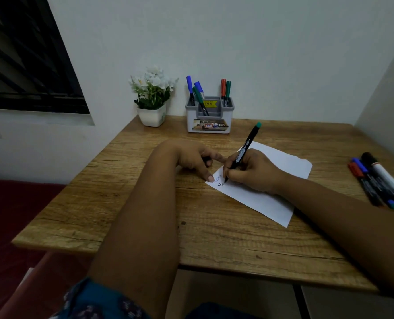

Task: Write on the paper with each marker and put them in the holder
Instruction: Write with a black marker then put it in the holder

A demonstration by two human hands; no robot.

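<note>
While your right hand [252,171] pinches the green-ended marker [243,151], tip on the paper [263,199] mid-table, your left hand [197,158] curls around a small dark thing, likely its cap, thumb pressing the paper's corner. Your handwriting is too small to read. On the holder [209,120], a yellow tag reads "49.00".
</note>
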